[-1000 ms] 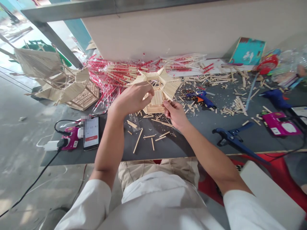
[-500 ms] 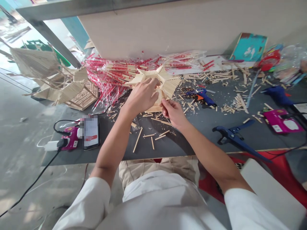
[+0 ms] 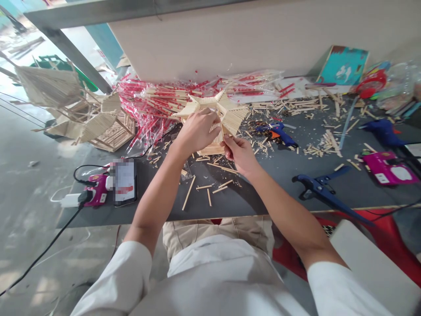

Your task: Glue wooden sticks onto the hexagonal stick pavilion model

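A small pavilion-like model [image 3: 234, 120] of pale wooden sticks stands on the dark table, its ribbed roof panels fanning out in a star. My left hand [image 3: 198, 129] lies over the roof's left and near side, fingers curled down onto it, and hides part of it. At the near right corner, my right hand [image 3: 240, 153] pinches the roof edge between thumb and fingers; whether a tiny piece is also in the pinch cannot be made out. Short loose sticks [image 3: 209, 196] lie on the table just in front of the model.
A blue glue gun [image 3: 278, 133] rests right of the model, among scattered stick offcuts. Further right are a blue cutter [image 3: 317, 188] and a pink power strip [image 3: 388, 169]. Bagged sticks [image 3: 158, 98] lie behind; a phone [image 3: 125, 182] and larger stick model [image 3: 85, 114] are left.
Both hands stay at the model in nearly the same place. Only the right hand's fingers shift slightly at the roof corner.
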Demonstrator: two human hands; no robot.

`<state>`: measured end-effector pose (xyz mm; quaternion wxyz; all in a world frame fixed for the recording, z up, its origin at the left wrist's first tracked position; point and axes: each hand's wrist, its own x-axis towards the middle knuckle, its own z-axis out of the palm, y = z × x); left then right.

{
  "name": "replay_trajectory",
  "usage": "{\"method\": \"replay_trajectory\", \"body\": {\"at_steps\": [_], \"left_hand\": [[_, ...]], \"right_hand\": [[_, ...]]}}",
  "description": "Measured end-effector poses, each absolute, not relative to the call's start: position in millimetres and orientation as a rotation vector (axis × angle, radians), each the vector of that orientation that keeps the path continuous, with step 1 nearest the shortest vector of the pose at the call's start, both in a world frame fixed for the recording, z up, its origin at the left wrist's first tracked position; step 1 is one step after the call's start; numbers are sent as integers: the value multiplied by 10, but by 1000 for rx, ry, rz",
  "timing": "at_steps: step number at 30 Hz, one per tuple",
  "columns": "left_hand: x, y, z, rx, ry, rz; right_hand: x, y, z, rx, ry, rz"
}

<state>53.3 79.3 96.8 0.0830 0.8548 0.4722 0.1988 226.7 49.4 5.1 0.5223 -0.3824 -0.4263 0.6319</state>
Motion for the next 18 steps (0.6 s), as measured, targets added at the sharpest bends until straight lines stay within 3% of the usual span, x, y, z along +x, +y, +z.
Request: {"method": "replay_trajectory", "body": {"at_steps": [18], "left_hand": [[639,884,971,2299,1646,750]], "right_hand": [[2324,507,59,-1003,-1106,1487]]}}
